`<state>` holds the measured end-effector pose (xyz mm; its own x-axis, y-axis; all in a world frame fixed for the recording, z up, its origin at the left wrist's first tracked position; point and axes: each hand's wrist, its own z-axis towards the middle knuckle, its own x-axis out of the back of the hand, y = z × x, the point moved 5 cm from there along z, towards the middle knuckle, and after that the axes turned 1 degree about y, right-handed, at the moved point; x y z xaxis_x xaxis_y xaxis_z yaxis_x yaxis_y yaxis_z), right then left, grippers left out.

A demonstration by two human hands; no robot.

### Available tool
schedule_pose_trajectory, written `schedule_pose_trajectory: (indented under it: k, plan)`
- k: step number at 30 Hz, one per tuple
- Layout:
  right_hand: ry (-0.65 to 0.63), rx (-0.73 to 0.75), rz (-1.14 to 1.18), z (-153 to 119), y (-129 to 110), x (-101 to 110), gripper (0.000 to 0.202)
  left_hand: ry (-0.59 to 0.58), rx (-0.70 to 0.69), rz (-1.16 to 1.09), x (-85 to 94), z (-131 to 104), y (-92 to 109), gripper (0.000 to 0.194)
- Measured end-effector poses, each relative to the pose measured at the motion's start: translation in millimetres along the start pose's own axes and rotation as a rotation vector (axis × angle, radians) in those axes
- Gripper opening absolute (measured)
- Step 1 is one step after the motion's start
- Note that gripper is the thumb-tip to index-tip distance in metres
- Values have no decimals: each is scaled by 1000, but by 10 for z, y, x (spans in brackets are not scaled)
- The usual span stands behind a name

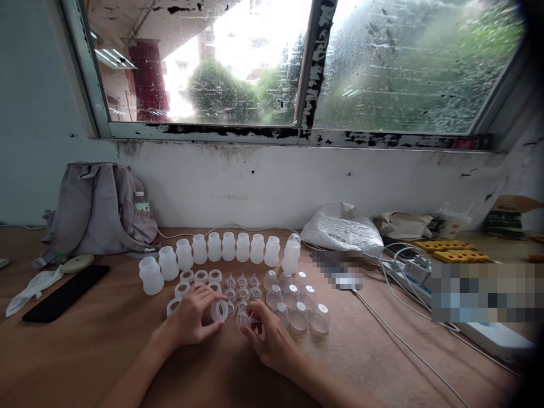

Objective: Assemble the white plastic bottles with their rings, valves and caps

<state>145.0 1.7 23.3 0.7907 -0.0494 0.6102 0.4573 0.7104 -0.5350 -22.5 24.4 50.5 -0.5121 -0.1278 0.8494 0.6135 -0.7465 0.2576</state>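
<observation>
My left hand (193, 318) grips a translucent screw ring (215, 313) between thumb and fingers, tilted so that its opening shows. Closed round a clear baby bottle teat (243, 322) is my right hand (271, 335), just across from the ring. Loose screw rings (201, 281) lie behind and beside my left hand, partly covered by it. Several clear teats (242, 294) stand in rows between my hands. Clear domed caps (298, 320) with small white marks on top are grouped to the right of my right hand.
A curved row of frosted bottles (228, 247) stands behind the parts, ending at a capped bottle (291, 258). At left are a grey backpack (104, 207) and a black phone-like slab (66, 293). Silvery plastic packaging (342, 231), cables and a power strip (488, 334) lie at right.
</observation>
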Motion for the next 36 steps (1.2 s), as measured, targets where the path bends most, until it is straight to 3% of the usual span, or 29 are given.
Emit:
schedule_pose_trajectory:
  k: [5,11,15,21,29,36]
  plan:
    - [-19,-68,-75,0,52,-62,22,5,93,50,9,-69,-289,36]
    - [-40,-165,-229,-14,101,-89,31,-77,116,59,-46,-84,-343,33]
    - [-72,-263,-338,-17,164,-75,35,-113,141,85,-65,-92,-349,31]
    - [-129,-362,-468,-7,222,-60,38,-64,129,88,-51,-84,-300,37]
    - [-159,-404,-537,8,298,-75,40,-39,114,106,-84,-68,-232,36]
    - [-185,-375,-512,16,306,-85,40,38,103,116,-107,-55,-183,15]
